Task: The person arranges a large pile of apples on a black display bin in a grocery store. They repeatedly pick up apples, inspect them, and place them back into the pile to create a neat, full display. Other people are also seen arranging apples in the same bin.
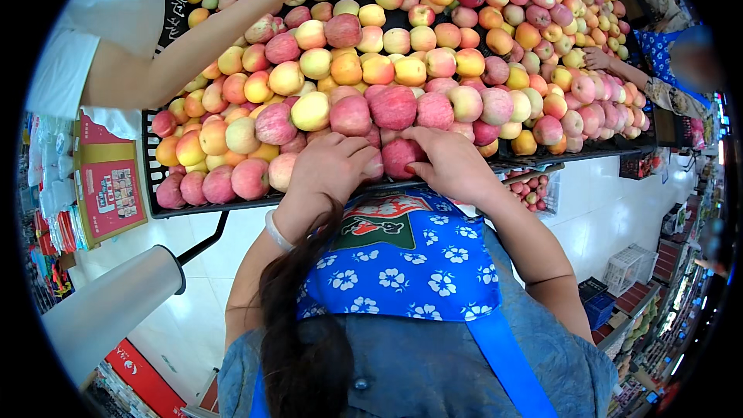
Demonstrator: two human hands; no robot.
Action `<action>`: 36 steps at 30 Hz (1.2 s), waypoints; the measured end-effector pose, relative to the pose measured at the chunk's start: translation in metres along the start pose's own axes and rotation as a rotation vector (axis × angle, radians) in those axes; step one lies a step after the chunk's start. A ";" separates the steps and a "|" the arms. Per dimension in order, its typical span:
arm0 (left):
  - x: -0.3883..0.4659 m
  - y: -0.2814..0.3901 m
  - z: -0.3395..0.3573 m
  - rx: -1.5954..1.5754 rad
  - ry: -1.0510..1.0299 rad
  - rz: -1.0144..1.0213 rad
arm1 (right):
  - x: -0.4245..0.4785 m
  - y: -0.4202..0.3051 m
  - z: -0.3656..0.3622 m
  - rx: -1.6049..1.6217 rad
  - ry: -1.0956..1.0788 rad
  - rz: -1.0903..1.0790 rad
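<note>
Both my hands rest at the front edge of a black display bin (325,198) heaped with red, pink and yellow apples. My right hand (450,157) curls round a red apple (400,158), with thumb and fingers on its sides. Just left of it, my left hand (334,165) has its fingers over a pinkish apple (375,167) in the front row, mostly hidden under them. Larger red apples (393,107) lie directly behind my fingers. A yellow apple (310,111) and a pink apple (276,123) sit behind my left hand.
At upper left, another person's arms (232,23) reach across the heap. A co-worker's hand (597,58) touches apples at the right. A roll of clear plastic bags (116,313) stands at lower left. Below the bin at right, a crate (551,194) holds more apples.
</note>
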State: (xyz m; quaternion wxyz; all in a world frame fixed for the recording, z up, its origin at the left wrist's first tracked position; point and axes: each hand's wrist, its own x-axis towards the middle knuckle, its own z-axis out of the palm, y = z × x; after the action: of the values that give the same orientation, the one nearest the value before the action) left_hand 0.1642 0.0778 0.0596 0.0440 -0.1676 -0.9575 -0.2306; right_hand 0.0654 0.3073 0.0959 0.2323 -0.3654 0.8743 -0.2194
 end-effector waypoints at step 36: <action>0.039 0.065 0.004 -0.111 -0.068 -0.194 | 0.169 0.188 -0.182 -0.188 0.485 -0.273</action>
State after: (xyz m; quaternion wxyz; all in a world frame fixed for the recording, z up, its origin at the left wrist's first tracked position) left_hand 0.1497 0.1455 0.0899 -0.0202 -0.0842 -0.9559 -0.2806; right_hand -0.2441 0.3409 0.0955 -0.0501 -0.4362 0.8636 -0.2478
